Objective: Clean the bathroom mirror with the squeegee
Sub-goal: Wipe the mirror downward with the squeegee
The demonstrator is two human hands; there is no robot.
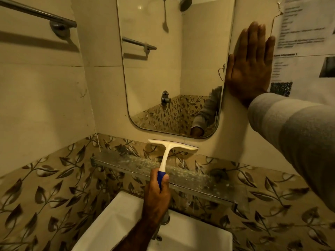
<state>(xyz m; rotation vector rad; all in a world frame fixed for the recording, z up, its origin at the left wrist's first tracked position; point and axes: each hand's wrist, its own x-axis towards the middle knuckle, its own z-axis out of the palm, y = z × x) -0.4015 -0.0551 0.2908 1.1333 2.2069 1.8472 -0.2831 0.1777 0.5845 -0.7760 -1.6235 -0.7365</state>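
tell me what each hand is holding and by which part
Left hand grips the squeegee by its blue handle. Right hand holds nothing; it lies flat beside the mirror.

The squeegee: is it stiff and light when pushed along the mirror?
The squeegee is probably light: the left hand holds it alone by the blue grip. Its moulded white head looks stiff. Water drips below, so it may be slippery.

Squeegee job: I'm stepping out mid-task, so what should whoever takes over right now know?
Left hand grips the squeegee by its blue grip, blade below the mirror, above the glass shelf.
Right hand lies flat, fingers straight, on the wall at the mirror's right edge.
Done: cannot tell; water runs off the shelf.
Left: blade is off the glass; check for streaks and finish.
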